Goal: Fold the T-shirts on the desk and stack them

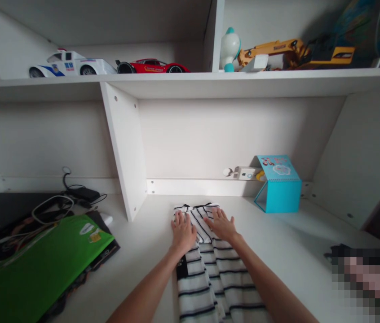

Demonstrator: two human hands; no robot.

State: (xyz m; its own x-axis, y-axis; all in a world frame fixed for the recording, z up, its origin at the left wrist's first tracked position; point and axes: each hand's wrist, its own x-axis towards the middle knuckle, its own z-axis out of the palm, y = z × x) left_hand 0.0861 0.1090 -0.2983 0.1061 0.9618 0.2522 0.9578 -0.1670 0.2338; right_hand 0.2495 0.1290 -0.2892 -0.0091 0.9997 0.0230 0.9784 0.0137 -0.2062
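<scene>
A white garment with dark stripes [206, 269], which looks like a shirt, lies on the white desk, its sides folded inward and its far end turned over. My left hand [183, 232] rests flat on the left part of the turned-over end, fingers spread. On the right part of that same end lies my right hand [222, 224], also flat with the fingers apart. A black patch shows on the cloth beside my left wrist. The near end of the garment runs out of the bottom of the view.
A turquoise desk calendar [284, 196] stands at the back right, near a power strip [246, 173]. To the left lie a green bag-like item [51, 264], cables and a black laptop-like slab [4, 211]. Toy vehicles [152, 66] sit on the shelf above. A blurred patch covers the lower right.
</scene>
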